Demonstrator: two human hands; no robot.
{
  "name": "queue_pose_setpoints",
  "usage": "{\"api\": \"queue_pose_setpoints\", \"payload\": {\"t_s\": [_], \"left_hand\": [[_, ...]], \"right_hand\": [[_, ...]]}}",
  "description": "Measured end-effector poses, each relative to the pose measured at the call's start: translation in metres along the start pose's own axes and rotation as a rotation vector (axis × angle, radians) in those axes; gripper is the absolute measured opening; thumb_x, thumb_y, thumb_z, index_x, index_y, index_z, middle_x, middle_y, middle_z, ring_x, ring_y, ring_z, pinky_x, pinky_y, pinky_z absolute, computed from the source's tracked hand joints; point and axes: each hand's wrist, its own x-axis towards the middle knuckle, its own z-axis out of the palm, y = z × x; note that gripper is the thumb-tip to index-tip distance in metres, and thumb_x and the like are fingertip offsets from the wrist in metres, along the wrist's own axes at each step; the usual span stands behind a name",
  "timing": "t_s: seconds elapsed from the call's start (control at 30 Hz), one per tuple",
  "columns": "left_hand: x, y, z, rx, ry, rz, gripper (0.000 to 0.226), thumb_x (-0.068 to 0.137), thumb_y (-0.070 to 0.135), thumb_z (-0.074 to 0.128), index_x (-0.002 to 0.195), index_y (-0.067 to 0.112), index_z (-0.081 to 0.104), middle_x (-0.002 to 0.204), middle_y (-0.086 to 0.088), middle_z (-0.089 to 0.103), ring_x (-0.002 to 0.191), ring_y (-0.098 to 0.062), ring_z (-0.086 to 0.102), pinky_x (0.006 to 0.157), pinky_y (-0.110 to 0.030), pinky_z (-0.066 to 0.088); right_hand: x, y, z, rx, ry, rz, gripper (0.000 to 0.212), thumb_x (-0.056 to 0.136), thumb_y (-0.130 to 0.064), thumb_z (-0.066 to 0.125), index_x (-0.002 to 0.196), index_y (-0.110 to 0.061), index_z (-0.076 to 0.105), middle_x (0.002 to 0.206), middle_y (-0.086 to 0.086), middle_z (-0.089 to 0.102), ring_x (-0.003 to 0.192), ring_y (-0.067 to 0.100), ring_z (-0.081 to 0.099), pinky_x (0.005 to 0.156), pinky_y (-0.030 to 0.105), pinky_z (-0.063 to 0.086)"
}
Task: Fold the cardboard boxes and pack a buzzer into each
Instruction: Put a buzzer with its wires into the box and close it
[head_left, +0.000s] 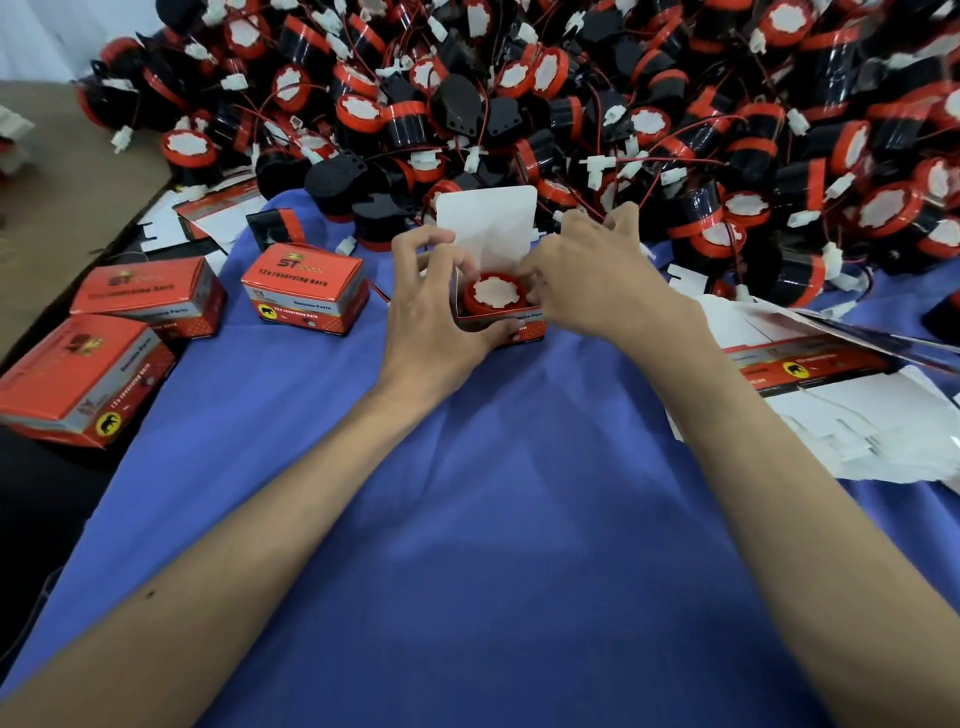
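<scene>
My left hand (436, 312) grips the open box (524, 326): thumb pressed along its front wall, fingers curled over its left side. My right hand (587, 270) is curled at the box's right edge, fingertips pinching there, though I can't tell which flap they have. Between my hands a buzzer (496, 293) sits down inside the box, red rim and white face up. The white lid flap (488, 223) stands upright just beyond my fingers. Beyond both hands spreads the big pile of loose buzzers (571, 104), black and red, with wires and white plugs tangled. Left of my left hand, three closed red boxes: the nearest (306, 288), then one farther out (148, 293), then one closer to me (78, 374). Right of my right hand lie flat box blanks (810, 364). Under my forearms, blue cloth (467, 493) covers the surface.
</scene>
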Motion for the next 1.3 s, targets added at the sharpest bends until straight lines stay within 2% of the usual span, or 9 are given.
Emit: {"api": "queue_pose_setpoints", "payload": {"t_s": [0.2, 0.3, 0.47, 0.57, 0.7, 0.8, 0.93, 1.03, 1.3], "left_hand": [[0.000, 0.000, -0.001, -0.017, -0.023, 0.004, 0.052, 0.064, 0.026, 0.089, 0.094, -0.001, 0.055, 0.126, -0.018, 0.041, 0.103, 0.009, 0.030, 0.079, 0.003, 0.031], [0.000, 0.000, -0.001, -0.014, -0.031, 0.002, 0.052, 0.064, 0.021, 0.089, 0.099, 0.000, 0.057, 0.126, -0.016, 0.042, 0.103, 0.009, 0.031, 0.080, 0.003, 0.030], [0.000, 0.001, -0.002, -0.072, -0.057, -0.019, 0.070, 0.067, 0.024, 0.087, 0.124, 0.004, 0.052, 0.122, -0.001, 0.042, 0.112, -0.002, 0.039, 0.088, -0.013, 0.039], [0.000, 0.004, -0.003, -0.103, -0.078, -0.049, 0.065, 0.072, 0.027, 0.084, 0.125, 0.006, 0.053, 0.119, 0.003, 0.044, 0.114, -0.008, 0.045, 0.092, -0.023, 0.044], [0.002, 0.006, -0.004, -0.154, -0.073, -0.136, 0.029, 0.090, 0.024, 0.067, 0.116, 0.012, 0.065, 0.115, 0.009, 0.055, 0.115, -0.012, 0.051, 0.093, -0.021, 0.042], [0.005, 0.004, -0.003, -0.160, -0.128, -0.187, 0.021, 0.099, 0.014, 0.053, 0.106, 0.009, 0.071, 0.107, 0.005, 0.065, 0.109, -0.017, 0.058, 0.093, -0.033, 0.045], [0.005, 0.003, -0.002, -0.245, -0.131, -0.261, 0.017, 0.094, 0.003, 0.054, 0.102, 0.009, 0.068, 0.105, 0.001, 0.069, 0.104, -0.011, 0.061, 0.092, -0.030, 0.049], [0.005, 0.002, -0.003, -0.384, -0.082, -0.267, 0.020, 0.090, -0.002, 0.060, 0.102, 0.014, 0.057, 0.093, 0.006, 0.067, 0.096, -0.007, 0.063, 0.086, -0.019, 0.048], [0.002, 0.000, -0.003, -0.274, 0.046, -0.182, 0.029, 0.082, 0.002, 0.071, 0.096, 0.017, 0.051, 0.110, -0.007, 0.034, 0.106, -0.007, 0.042, 0.097, -0.031, 0.045]], "right_hand": [[0.002, 0.003, 0.000, 0.356, 0.133, 0.174, 0.055, 0.074, -0.008, 0.076, 0.123, -0.017, 0.053, 0.124, 0.007, 0.045, 0.118, 0.025, 0.039, 0.085, 0.034, 0.036], [-0.003, 0.007, -0.003, 0.822, 0.032, 0.381, 0.075, 0.066, -0.008, 0.085, 0.128, -0.013, 0.044, 0.118, 0.005, 0.044, 0.106, 0.019, 0.047, 0.084, 0.028, 0.042], [-0.011, 0.011, 0.009, 1.225, 0.061, 0.420, 0.015, 0.082, -0.021, 0.073, 0.091, -0.011, 0.065, 0.077, -0.004, 0.064, 0.069, 0.006, 0.060, 0.070, 0.019, 0.051], [-0.010, 0.006, 0.018, 1.427, 0.119, 0.415, 0.019, 0.091, -0.026, 0.064, 0.077, -0.016, 0.069, 0.070, -0.006, 0.066, 0.065, 0.001, 0.060, 0.069, 0.019, 0.050], [-0.011, -0.006, 0.029, 1.512, 0.091, 0.393, 0.017, 0.086, -0.007, 0.068, 0.075, -0.020, 0.070, 0.071, -0.010, 0.068, 0.064, -0.005, 0.062, 0.060, 0.010, 0.046], [-0.009, -0.016, 0.039, 1.508, 0.136, 0.485, 0.025, 0.082, -0.001, 0.068, 0.080, -0.026, 0.066, 0.098, 0.000, 0.068, 0.081, 0.005, 0.063, 0.062, 0.013, 0.048], [-0.010, -0.025, 0.043, 1.496, 0.306, 0.412, 0.054, 0.079, 0.012, 0.060, 0.118, -0.024, 0.049, 0.133, 0.001, 0.044, 0.121, 0.011, 0.046, 0.101, 0.029, 0.045], [-0.013, -0.032, 0.040, 1.453, 0.355, 0.187, 0.074, 0.075, 0.020, 0.048, 0.139, -0.016, 0.036, 0.141, 0.002, 0.045, 0.131, 0.011, 0.043, 0.106, 0.033, 0.042], [-0.018, -0.041, 0.030, 1.464, 0.570, 0.283, 0.020, 0.099, -0.022, 0.050, 0.119, -0.025, 0.048, 0.111, -0.005, 0.059, 0.106, 0.010, 0.059, 0.092, 0.027, 0.048]]}}
